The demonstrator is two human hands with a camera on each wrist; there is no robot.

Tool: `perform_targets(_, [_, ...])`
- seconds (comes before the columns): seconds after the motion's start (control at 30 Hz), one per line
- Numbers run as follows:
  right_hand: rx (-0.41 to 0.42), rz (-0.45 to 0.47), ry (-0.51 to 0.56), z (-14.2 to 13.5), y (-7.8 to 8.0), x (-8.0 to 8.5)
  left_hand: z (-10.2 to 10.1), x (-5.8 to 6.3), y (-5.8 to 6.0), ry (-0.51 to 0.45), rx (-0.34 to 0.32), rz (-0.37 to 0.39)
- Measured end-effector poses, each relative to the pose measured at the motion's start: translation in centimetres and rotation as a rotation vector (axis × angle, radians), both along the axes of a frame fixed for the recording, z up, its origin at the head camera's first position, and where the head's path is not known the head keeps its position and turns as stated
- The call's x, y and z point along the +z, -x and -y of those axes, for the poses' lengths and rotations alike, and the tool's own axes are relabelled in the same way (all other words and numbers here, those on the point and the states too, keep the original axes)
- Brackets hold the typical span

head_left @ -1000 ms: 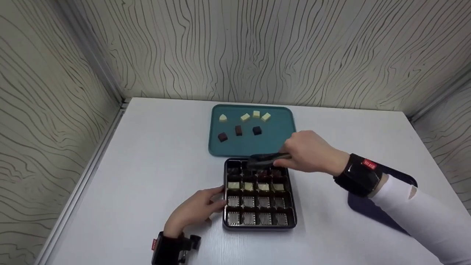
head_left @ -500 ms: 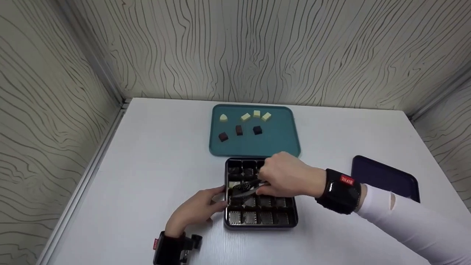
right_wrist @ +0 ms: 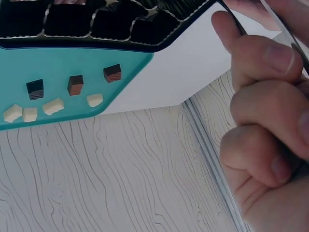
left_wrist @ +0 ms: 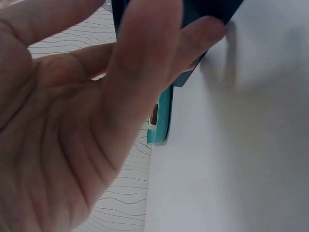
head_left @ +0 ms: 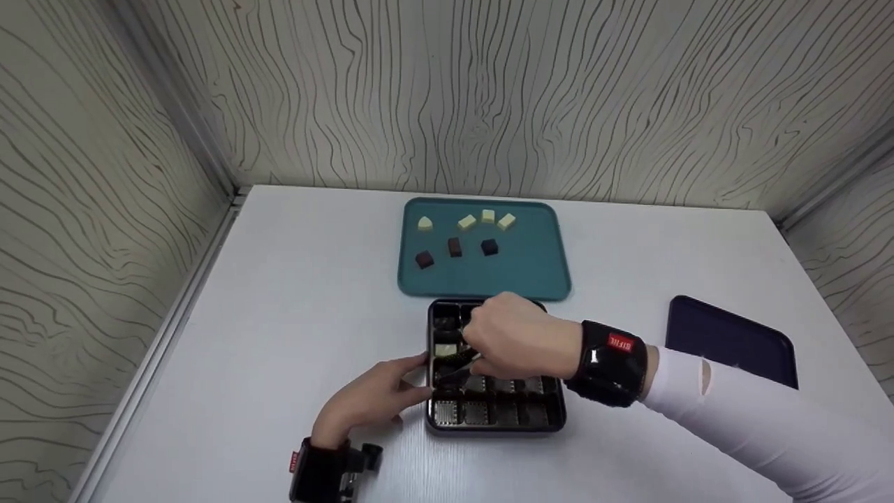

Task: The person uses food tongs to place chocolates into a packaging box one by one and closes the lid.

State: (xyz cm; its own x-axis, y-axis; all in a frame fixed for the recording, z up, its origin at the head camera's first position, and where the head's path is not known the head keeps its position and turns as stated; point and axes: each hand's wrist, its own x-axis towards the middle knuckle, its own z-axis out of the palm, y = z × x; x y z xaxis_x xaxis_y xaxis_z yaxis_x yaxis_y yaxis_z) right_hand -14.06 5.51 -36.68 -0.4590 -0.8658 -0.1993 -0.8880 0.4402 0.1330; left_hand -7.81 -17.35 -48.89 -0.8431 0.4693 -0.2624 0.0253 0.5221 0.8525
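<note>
My right hand grips a pair of dark tongs over the left side of a black sectioned box. The tong tips reach down at the leftmost compartment of the third row from the back; I cannot tell whether they pinch a piece. A white chocolate shows in the compartment just behind, and a dark one sits in the back left corner. My right hand hides much of the two back rows. With fingers fairly straight, my left hand touches the box's left wall with fingertips and thumb.
Behind the box lies a teal tray bearing several white chocolates along its back and three dark ones, including a cube. A dark blue lid-like tray lies at the right, partly under the right sleeve. Patterned panels enclose the white table.
My right hand has brought the tongs from the box's back row forward and left to the third row's left compartment. The left hand has stayed at the box's left wall.
</note>
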Motion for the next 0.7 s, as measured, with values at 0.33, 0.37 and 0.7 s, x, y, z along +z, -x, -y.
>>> perform_targets(0.33, [0.017, -0.060, -0.108, 2.8, -0.4, 0.3, 0.0, -0.3, 0.1, -0.045, -0.001, 0.035])
perform_targets(0.37, [0.028, -0.074, -0.110, 3.1, -0.5, 0.1, 0.1, -0.3, 0.1, -0.048, 0.001, 0.040])
perform_targets(0.7, [0.097, -0.165, -0.093, 3.9, -0.4, -1.3, 0.0, -0.2, 0.2, -0.009, -0.011, -0.007])
